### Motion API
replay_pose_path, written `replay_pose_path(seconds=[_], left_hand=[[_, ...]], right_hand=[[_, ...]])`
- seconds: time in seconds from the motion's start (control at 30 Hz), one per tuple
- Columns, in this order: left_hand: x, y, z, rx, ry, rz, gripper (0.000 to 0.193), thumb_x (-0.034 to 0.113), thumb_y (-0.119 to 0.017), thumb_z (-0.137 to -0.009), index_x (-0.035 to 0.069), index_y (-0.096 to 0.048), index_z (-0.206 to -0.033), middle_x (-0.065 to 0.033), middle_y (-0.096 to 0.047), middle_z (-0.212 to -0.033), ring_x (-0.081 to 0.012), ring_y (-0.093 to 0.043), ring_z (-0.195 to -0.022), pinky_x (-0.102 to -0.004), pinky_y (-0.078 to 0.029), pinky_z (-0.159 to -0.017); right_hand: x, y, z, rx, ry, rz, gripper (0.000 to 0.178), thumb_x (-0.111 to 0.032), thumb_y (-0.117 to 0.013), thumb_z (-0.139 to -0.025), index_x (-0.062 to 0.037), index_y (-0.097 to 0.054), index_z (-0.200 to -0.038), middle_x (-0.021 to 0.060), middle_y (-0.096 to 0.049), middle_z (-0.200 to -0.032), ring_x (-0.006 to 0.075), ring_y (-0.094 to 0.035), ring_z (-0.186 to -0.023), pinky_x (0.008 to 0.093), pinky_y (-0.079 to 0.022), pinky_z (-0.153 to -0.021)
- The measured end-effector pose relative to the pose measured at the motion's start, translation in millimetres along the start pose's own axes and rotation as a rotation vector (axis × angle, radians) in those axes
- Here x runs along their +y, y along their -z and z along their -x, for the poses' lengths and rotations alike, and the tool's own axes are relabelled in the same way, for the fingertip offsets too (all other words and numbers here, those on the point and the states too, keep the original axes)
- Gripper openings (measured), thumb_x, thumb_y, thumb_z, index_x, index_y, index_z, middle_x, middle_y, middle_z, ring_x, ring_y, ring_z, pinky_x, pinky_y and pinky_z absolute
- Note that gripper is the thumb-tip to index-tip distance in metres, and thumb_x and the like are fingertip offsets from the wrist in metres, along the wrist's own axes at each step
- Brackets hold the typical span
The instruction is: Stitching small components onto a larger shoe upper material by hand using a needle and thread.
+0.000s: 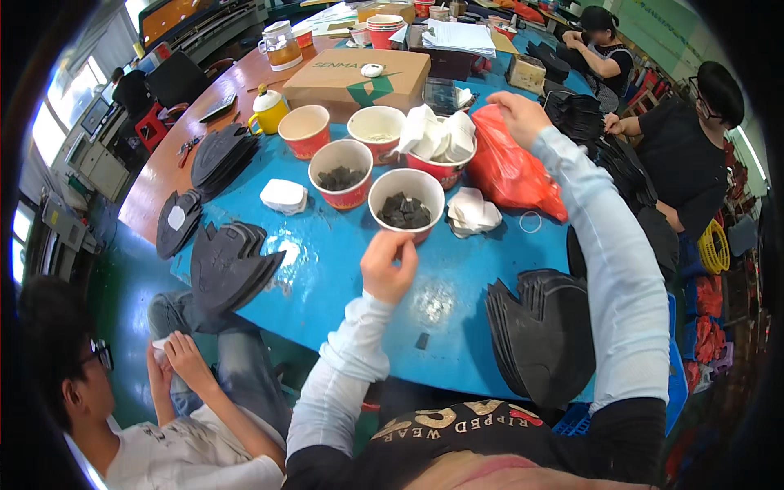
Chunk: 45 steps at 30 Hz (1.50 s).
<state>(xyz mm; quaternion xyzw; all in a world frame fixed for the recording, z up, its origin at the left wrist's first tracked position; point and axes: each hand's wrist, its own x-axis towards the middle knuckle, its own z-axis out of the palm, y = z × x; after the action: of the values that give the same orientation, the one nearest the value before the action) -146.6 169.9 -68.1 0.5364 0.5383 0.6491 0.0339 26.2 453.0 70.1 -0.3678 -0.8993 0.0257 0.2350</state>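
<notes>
My left hand (pixel 389 265) is closed in front of a paper tub (pixel 384 196) of small black pieces (pixel 404 212), its curled fingers overlapping the tub's lower wall. Whatever those fingers may pinch is hidden. Farther right, my right hand (pixel 523 119) has its fingers closed at the top of a red plastic bag (pixel 510 167), which bulges and rests on the table. Another tub (pixel 341 196) with black pieces stands to the left. Behind it is a tub (pixel 441 173) heaped with white crumpled paper (pixel 445 135). A single small black piece (pixel 422 340) lies near the front edge.
Stacks of black notched sheets (pixel 543 335) lie right and left (pixel 231 265) on the blue table (pixel 327 282). White wads (pixel 472 211), a yellow mug (pixel 268 111) and a cardboard box (pixel 359 77) stand about. A person (pixel 196 384) sits at left; others work at right.
</notes>
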Motion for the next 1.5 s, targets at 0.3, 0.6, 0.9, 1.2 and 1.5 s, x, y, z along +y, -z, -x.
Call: replay_pose_path(seconds=[0.3, 0.6, 0.9, 1.2, 1.5], left_hand=[[-5, 11, -2, -0.053, -0.054, -0.07, 0.018, -0.01, -0.064, -0.077, 0.0, -0.067, -0.092, -0.0107, -0.064, -0.079, -0.018, -0.06, -0.062, -0.028, -0.048, -0.054], [-5, 9, -1, -0.078, -0.009, -0.039, 0.02, -0.01, -0.066, -0.073, 0.0, -0.066, -0.09, -0.0117, -0.063, -0.078, -0.0217, -0.06, -0.06, -0.03, -0.049, -0.053], [-5, 10, 0, -0.113, 0.009, -0.032, 0.018, -0.011, -0.064, -0.075, -0.002, -0.067, -0.091, -0.0116, -0.063, -0.079, -0.0183, -0.06, -0.06, -0.0268, -0.049, -0.053], [-5, 8, 0, -0.114, 0.037, -0.033, 0.018, -0.01, -0.065, -0.076, -0.002, -0.067, -0.092, -0.0115, -0.064, -0.08, -0.0173, -0.06, -0.061, -0.0259, -0.049, -0.054], [-5, 7, 0, -0.12, 0.037, -0.051, 0.019, -0.009, -0.066, -0.075, -0.001, -0.067, -0.092, -0.0112, -0.063, -0.079, -0.0196, -0.061, -0.06, -0.0278, -0.05, -0.054]], right_hand=[[-1, -71, -79, -0.284, -0.218, 0.005, 0.028, -0.013, -0.057, -0.089, -0.013, -0.068, -0.115, 0.0122, -0.07, -0.111, 0.0257, -0.067, -0.102, 0.0342, -0.051, -0.09], [4, -77, -73, -0.409, -0.104, 0.294, 0.047, -0.005, -0.059, -0.087, -0.0225, -0.064, -0.13, 0.0194, -0.066, -0.118, 0.039, -0.063, -0.107, 0.042, -0.051, -0.094], [-3, -68, -67, -0.445, -0.087, 0.226, 0.042, -0.007, -0.051, -0.09, -0.0218, -0.066, -0.127, 0.015, -0.064, -0.127, 0.0337, -0.062, -0.116, 0.04, -0.047, -0.101], [15, -79, -70, -0.383, -0.149, 0.007, 0.045, -0.001, -0.049, -0.088, -0.0165, -0.066, -0.127, 0.0146, -0.066, -0.123, 0.0323, -0.064, -0.112, 0.0362, -0.049, -0.098], [26, -77, -71, -0.31, -0.169, -0.042, 0.05, 0.003, -0.042, -0.09, -0.0152, -0.062, -0.131, 0.0126, -0.068, -0.098, 0.0249, -0.069, -0.077, 0.0354, -0.055, -0.074]])
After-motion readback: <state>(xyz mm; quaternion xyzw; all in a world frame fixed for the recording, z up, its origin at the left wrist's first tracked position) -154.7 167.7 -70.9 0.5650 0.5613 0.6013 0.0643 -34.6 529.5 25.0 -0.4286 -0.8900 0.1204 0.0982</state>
